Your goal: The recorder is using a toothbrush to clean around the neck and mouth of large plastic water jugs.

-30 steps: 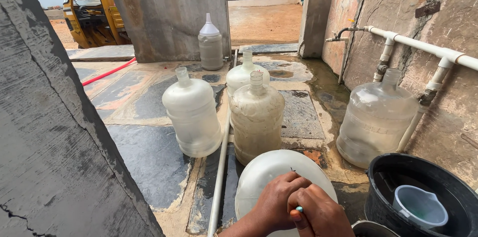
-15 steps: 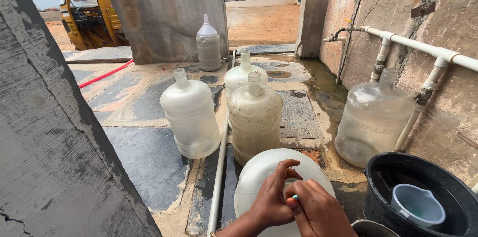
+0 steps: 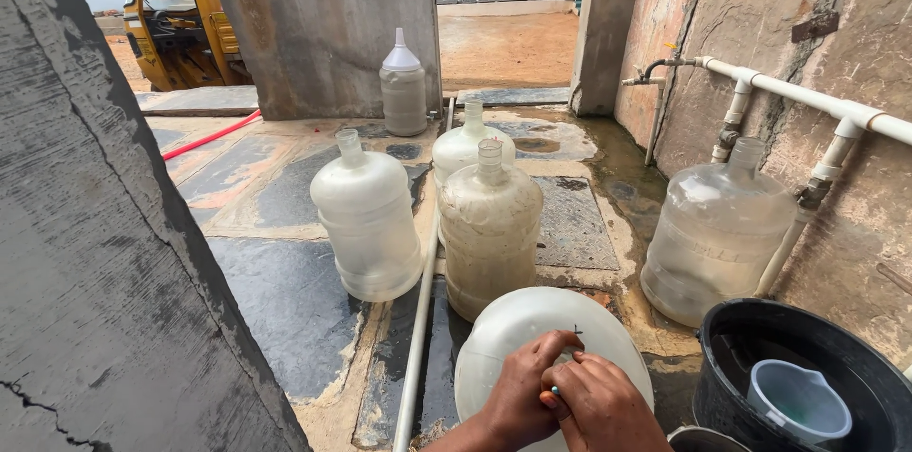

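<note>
Pressing together at the near edge of the floor, both hands work on the rounded end of a big white water jug [image 3: 532, 348] that lies tipped toward the camera. The left hand [image 3: 518, 395] curls over the jug's surface with its fingers bent and closed against it, while the right hand [image 3: 603, 404] sits just beside it, touching it, fingers folded in a pinching grip around something small with a blue-green tip [image 3: 555, 391]; what that small thing is cannot be told. Compared with a second ago, the left hand has slid a little up and across the white surface and the two hands have drawn closer, so the rubbing or marking on the jug seems to be under way rather than finished. Just right of the hands stands a black tub [image 3: 727, 367] with a pale plastic jug [image 3: 796, 400] inside it. Beyond the white jug, a murky bottle [image 3: 489, 238] stands upright on the wet stone floor [image 3: 275, 291], with a clearer bottle [image 3: 366, 224] to its left and another behind. A large clear bottle [image 3: 714, 234] sits by the right wall under a white pipe [image 3: 807, 101]. A thin pipe [image 3: 418, 319] runs along the floor toward the far edge.
</note>
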